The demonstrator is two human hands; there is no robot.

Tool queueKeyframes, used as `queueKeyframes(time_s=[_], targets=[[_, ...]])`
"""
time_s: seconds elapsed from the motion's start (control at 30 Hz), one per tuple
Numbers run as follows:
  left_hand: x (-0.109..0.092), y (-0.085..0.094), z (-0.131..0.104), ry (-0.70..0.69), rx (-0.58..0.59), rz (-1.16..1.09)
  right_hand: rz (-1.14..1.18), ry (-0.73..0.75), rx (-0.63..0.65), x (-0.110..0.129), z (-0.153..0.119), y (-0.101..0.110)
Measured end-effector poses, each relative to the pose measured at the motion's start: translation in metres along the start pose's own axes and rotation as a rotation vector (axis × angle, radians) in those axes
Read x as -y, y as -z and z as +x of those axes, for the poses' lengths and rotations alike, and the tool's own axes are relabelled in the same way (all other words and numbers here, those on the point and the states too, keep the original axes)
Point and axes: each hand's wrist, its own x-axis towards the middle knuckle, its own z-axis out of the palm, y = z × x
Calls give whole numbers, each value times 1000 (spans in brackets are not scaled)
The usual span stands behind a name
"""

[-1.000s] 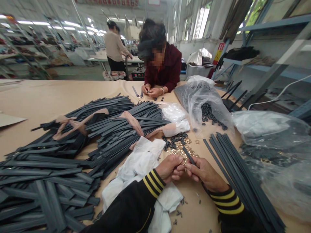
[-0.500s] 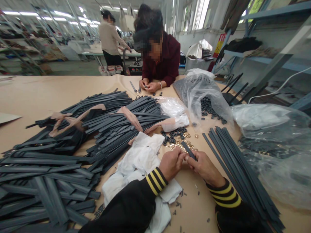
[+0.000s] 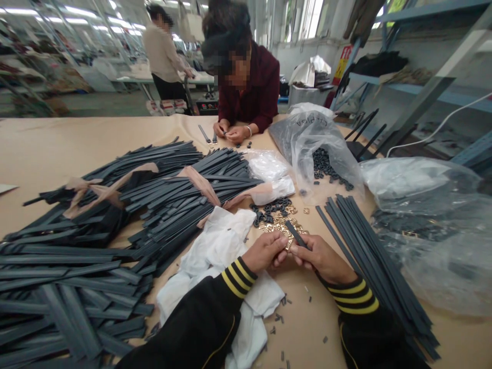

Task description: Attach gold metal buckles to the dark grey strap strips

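We see a short dark strap pinched in the right hand, just above a scatter of gold buckles — the left hand closes fingertips on its near end (what it grips is hidden). Beside lie long straps.

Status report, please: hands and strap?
Left hand and right hand pinch one dark strap. Gold buckles just beyond. Nothing blocks.

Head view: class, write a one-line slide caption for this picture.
Left hand and right hand hold a dark strap over gold buckles, strap piles alongside.
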Motion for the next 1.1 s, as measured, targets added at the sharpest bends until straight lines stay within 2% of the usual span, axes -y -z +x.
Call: queueKeyframes(time_s=[0.13,0.23,0.43,0.53,0.63,0.7,0.8,0.9,1.0,1.1], targets=[[3,-2,3,-47,-208,102,-158,19,-116,-6,6,-2],[7,-1,5,-88,-292,178,-285,81,-165,-8,10,-4],[10,4,3,-153,-414,384,-204,18,-262,-17,12,-3],[5,4,2,-186,-436,428,-191,25,-196,-20,12,-4],[-3,6,2,-246,-556,458,-6,12,-58,-19,11,-5],[-6,10,2,-191,-596,392,116,-8,-12,-18,11,-5],[-6,14,4,-30,-529,136,204,-34,-7,-17,9,-2],[-4,16,4,22,-429,-175,228,-37,3,-16,8,1],[-5,17,2,103,-274,-447,236,-41,43,-14,6,4],[-7,16,0,170,-129,-609,239,-38,80,-12,4,6]])
